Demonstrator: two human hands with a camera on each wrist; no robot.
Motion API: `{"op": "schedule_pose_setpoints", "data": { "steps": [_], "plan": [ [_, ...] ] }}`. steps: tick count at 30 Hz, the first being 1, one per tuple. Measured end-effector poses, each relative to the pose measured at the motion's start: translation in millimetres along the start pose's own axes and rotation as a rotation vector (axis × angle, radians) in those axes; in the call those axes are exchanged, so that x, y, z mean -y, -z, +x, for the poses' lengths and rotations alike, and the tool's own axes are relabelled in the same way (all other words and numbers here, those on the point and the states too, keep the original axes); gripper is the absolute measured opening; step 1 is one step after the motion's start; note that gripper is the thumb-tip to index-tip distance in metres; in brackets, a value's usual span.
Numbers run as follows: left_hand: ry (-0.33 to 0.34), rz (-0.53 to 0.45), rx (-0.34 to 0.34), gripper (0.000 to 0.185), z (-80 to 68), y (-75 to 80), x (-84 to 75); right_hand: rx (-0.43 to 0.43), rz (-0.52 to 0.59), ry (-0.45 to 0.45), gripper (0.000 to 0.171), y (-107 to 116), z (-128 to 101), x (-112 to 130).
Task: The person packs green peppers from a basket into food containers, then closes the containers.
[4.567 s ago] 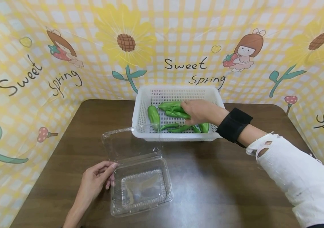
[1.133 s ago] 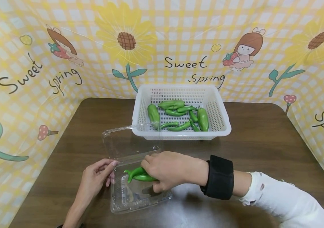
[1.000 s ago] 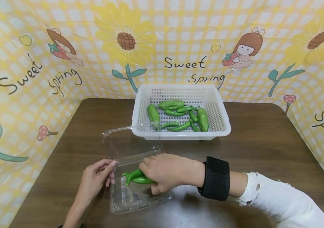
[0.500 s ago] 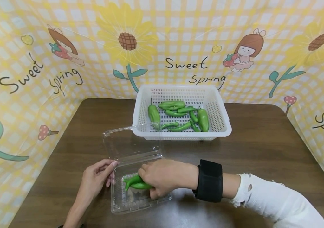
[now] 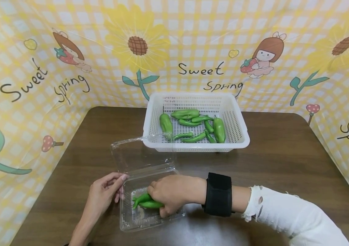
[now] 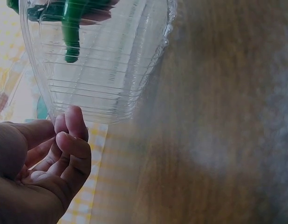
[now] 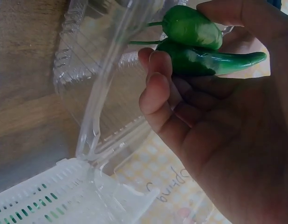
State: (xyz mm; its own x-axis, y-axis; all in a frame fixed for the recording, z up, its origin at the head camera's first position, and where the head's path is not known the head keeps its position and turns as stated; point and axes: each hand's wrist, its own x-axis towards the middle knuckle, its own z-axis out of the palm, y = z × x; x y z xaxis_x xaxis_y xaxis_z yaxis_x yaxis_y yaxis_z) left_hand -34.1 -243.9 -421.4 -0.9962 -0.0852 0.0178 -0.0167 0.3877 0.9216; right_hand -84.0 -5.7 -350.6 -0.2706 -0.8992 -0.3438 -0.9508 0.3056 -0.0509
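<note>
My right hand holds green peppers low over the base of a clear plastic clamshell container. Two of them show in the right wrist view: a plump pepper with a thin stem, and a longer, darker pepper. Thumb and fingers lie on opposite sides of the pair. At the container's left, near the hinge, my left hand pinches the rim between thumb and fingers; the left wrist view shows this grip below the ribbed plastic wall. The transparent lid stands raised behind the base.
A white perforated basket stands at the back of the brown wooden table. Several green peppers, such as a large pepper, lie inside it. The lid overlaps its front left corner in the head view. A checked cloth hangs around the table.
My right hand has carried the peppers from the basket to the container. Over the last second it sinks slightly left and downward with them. The left hand keeps its place on the rim.
</note>
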Motion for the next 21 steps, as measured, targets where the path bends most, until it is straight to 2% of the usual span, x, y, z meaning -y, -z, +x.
{"op": "schedule_pose_setpoints", "data": {
  "steps": [7,14,21],
  "plan": [
    [0.018,-0.005,-0.004,0.023,-3.1,-0.1,0.6,0.031,0.012,0.043,0.043,-5,4,-2],
    [0.013,-0.005,-0.013,0.022,-2.0,-0.4,-1.5,0.039,0.004,0.027,0.047,-7,7,-1],
    [0.006,-0.013,-0.016,0.020,-0.8,-2.2,-0.4,0.083,0.050,0.018,0.041,-8,11,-3]
  ]
}}
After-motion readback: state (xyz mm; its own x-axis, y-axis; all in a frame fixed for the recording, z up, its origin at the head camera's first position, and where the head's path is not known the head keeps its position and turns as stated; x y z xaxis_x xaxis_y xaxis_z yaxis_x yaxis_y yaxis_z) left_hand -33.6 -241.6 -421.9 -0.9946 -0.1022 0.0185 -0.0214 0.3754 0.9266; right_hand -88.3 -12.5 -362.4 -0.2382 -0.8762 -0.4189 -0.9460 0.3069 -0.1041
